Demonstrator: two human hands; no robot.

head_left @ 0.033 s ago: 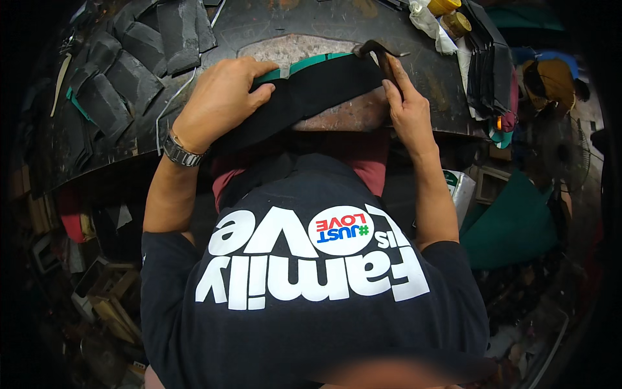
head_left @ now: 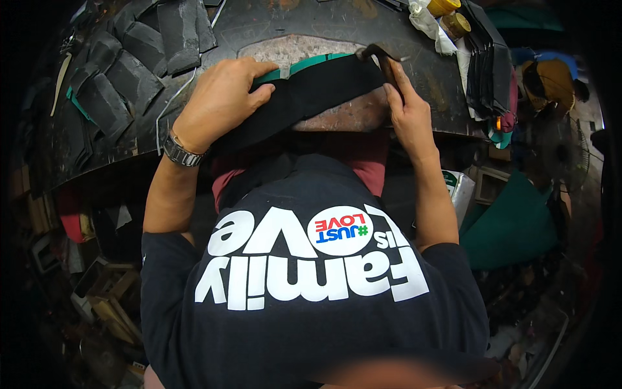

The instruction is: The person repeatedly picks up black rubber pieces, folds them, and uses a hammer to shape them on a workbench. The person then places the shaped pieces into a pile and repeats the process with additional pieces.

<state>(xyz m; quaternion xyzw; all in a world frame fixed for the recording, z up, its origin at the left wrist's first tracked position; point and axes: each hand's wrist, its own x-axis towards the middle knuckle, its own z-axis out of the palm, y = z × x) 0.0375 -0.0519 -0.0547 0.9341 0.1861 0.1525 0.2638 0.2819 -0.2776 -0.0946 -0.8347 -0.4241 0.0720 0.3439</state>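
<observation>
A long black strip point(head_left: 317, 91) with a green edge lies across a worn pale slab point(head_left: 291, 48) set in the dark workbench point(head_left: 259, 26). My left hand point(head_left: 217, 104), with a metal wristwatch point(head_left: 181, 152) on the wrist, grips and presses the strip's left part. My right hand point(head_left: 405, 117) holds a dark hand tool point(head_left: 377, 53) at the strip's right end, index finger stretched along it. The near end of the strip drops toward my lap, behind my dark printed shirt.
Several cut black pieces point(head_left: 103, 97) lie on the bench at the left. A stack of black pieces point(head_left: 486, 65), a white rag point(head_left: 427, 23) and yellow-lidded jars point(head_left: 447, 10) stand at the right. A green sheet point(head_left: 512, 227) and cluttered boxes point(head_left: 97, 285) sit low beside me.
</observation>
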